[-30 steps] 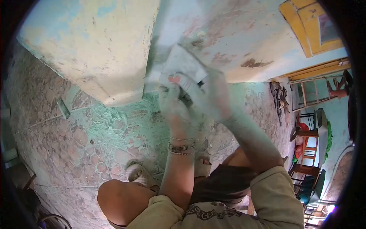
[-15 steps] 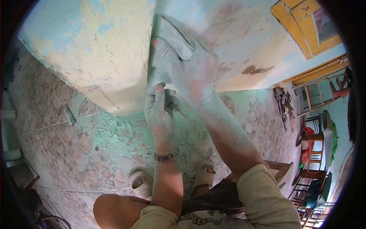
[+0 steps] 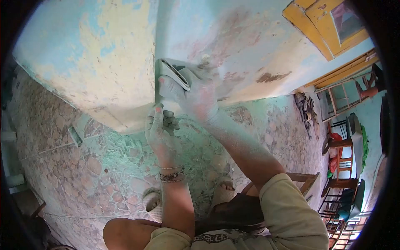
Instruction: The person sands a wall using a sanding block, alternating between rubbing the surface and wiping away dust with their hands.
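Note:
My right hand (image 3: 198, 93), coated in pale dust, grips a folded piece of sandpaper (image 3: 174, 74) and presses it to the wall (image 3: 246, 46) beside the inner corner. Its thumb lies along the near face, and a dark gap shows between the folded layers. Just below, my left hand (image 3: 160, 127) is closed near the foot of the corner, thumb up and fingers curled. Whatever it may pinch is hidden. A beaded bracelet (image 3: 171, 175) circles the left wrist. Yellow and blue paint is worn on the projecting wall face (image 3: 108, 62).
Green dust (image 3: 129, 152) covers the stone-patterned floor (image 3: 75, 166). A small block (image 3: 75, 136) lies left. My sandalled feet (image 3: 223, 192) are below. To the right are a yellow frame (image 3: 312, 25), a ladder (image 3: 339, 100), stacked chairs (image 3: 343, 160) and a wooden stool (image 3: 306, 183).
My right hand has slid down the wall along the corner with the sandpaper. The left hand sits slightly lower and further left in view. The camera view has shifted a little.

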The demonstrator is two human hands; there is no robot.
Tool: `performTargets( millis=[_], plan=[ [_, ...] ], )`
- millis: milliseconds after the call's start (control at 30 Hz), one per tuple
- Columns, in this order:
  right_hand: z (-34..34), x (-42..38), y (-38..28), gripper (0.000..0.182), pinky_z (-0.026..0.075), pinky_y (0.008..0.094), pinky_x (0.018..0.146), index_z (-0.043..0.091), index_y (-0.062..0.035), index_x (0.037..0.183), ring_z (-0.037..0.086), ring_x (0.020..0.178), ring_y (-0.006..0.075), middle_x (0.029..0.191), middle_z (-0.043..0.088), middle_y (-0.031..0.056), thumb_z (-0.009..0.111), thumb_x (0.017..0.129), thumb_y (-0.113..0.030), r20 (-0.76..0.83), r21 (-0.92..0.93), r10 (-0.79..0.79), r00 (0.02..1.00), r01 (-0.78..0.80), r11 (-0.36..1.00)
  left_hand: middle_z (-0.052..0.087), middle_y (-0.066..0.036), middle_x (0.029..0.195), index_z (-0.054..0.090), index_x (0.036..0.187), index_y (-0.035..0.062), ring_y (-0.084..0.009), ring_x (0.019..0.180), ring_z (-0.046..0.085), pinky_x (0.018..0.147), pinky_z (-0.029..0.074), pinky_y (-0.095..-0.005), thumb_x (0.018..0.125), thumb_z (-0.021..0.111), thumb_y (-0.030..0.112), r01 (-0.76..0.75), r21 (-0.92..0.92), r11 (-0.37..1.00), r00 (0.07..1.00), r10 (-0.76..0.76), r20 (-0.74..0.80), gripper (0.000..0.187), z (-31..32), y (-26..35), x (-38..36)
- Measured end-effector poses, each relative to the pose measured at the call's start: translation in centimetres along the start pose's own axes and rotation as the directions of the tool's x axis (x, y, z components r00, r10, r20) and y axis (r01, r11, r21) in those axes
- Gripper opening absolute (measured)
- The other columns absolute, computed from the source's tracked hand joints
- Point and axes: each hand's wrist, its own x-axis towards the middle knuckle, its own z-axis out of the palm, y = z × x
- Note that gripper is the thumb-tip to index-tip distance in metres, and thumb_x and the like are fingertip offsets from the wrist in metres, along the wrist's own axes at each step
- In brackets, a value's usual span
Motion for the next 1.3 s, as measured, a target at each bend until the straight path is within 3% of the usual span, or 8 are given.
performTargets(
  millis=[67, 167, 367, 700, 733, 1100, 1200, 1300],
  plan=[
    [0.3, -0.1, 0.6, 0.021, 0.049, 0.034, 0.056, 0.068, -0.0102, 0.097, 0.061, 0.061, 0.0226, 0.076, 0.064, 0.007, 0.07, 0.085, -0.028, 0.041, 0.221, 0.204, 0.978, -0.208, 0.953, 0.058, -0.004, 0.076, 0.057, 0.103, 0.0029, -0.0142, 0.061, 0.053, 0.056, 0.041, -0.0267, 0.095, 0.059, 0.021, -0.014, -0.013, 1.0, 0.999, 0.014, -0.031, 0.02, 0.1, -0.1, -0.2],
    [-1.5, 6.0, 0.1, 0.021, 0.048, 0.0341, 0.054, 0.068, -0.0087, 0.096, 0.058, 0.057, 0.0228, 0.072, 0.061, 0.0059, 0.07, 0.085, -0.026, -0.432, 0.294, -0.034, 0.901, 0.177, 0.939, 0.058, -0.003, 0.075, 0.058, 0.101, 0.003, -0.0137, 0.06, 0.051, 0.055, 0.04, -0.0268, 0.095, 0.058, 0.021, 0.034, -0.005, 0.999, 0.999, -0.035, -0.017, 0.019, -1.4, -0.9, 0.0],
    [0.2, -0.6, 1.0, 0.017, 0.046, 0.0323, 0.053, 0.065, -0.008, 0.088, 0.056, 0.061, 0.0191, 0.078, 0.057, 0.0084, 0.07, 0.085, -0.024, 0.158, 0.025, 0.077, 0.984, -0.082, 0.996, 0.056, -0.002, 0.071, 0.061, 0.098, 0.0044, -0.0134, 0.059, 0.05, 0.053, 0.039, -0.0263, 0.097, 0.054, 0.025, 0.036, -0.047, 0.998, 0.987, -0.043, -0.157, 0.021, -1.1, -0.4, 0.2],
    [1.3, -1.1, 1.2, 0.022, 0.043, 0.0309, 0.047, 0.06, -0.0088, 0.072, 0.054, 0.053, 0.0198, 0.064, 0.055, 0.007, 0.072, 0.083, -0.023, -0.03, -0.201, -0.25, 0.968, 0.239, 0.95, 0.055, -0.002, 0.067, 0.059, 0.099, 0.0045, -0.012, 0.057, 0.048, 0.05, 0.035, -0.025, 0.097, 0.054, 0.031, 0.107, -0.073, 0.992, 0.987, -0.115, -0.115, 0.027, -2.7, 0.2, 0.2],
    [2.1, 0.1, 1.1, 0.017, 0.044, 0.0308, 0.048, 0.062, -0.0075, 0.076, 0.057, 0.055, 0.0202, 0.067, 0.059, 0.0081, 0.071, 0.083, -0.02, -0.267, 0.114, -0.036, 0.963, 0.068, 0.991, 0.055, -0.002, 0.068, 0.058, 0.1, 0.0045, -0.0129, 0.058, 0.049, 0.051, 0.037, -0.0251, 0.097, 0.053, 0.031, 0.092, -0.066, 0.994, 0.989, -0.099, -0.11, 0.027, -3.0, 0.3, 0.3],
    [0.0, 0.3, -1.2, 0.013, 0.051, 0.0347, 0.062, 0.065, -0.0053, 0.091, 0.064, 0.071, 0.0193, 0.078, 0.064, 0.011, 0.066, 0.087, -0.018, 0.083, 0.173, 0.24, 0.967, -0.251, 0.952, 0.055, -0.002, 0.068, 0.056, 0.099, 0.0052, -0.0134, 0.055, 0.051, 0.048, 0.037, -0.026, 0.095, 0.056, 0.031, 0.139, -0.015, 0.99, 0.979, -0.14, -0.151, 0.026, -6.1, -0.6, -0.7],
    [-3.6, 6.3, -1.7, 0.028, 0.051, 0.0296, 0.063, 0.069, -0.0047, 0.105, 0.064, 0.08, 0.0105, 0.097, 0.069, 0.0017, 0.065, 0.086, -0.025, -0.187, 0.197, 0.268, 0.945, -0.231, 0.953, 0.054, -0.002, 0.066, 0.057, 0.096, 0.005, -0.0129, 0.053, 0.05, 0.047, 0.037, -0.0257, 0.095, 0.056, 0.029, 0.211, 0.002, 0.977, 0.963, -0.208, -0.173, 0.024, -6.8, -2.1, -2.4],
    [1.2, 0.1, -0.6, 0.019, 0.049, 0.0388, 0.065, 0.065, -0.0067, 0.089, 0.063, 0.07, 0.0175, 0.075, 0.063, 0.0068, 0.067, 0.085, -0.026, -0.223, 0.073, 0.083, 0.971, -0.068, 0.995, 0.055, -0.001, 0.064, 0.058, 0.091, 0.0049, -0.0115, 0.052, 0.049, 0.047, 0.036, -0.0247, 0.094, 0.056, 0.027, 0.218, -0.002, 0.976, 0.947, -0.212, -0.24, 0.023, -6.2, -1.7, -2.3]
  ],
)
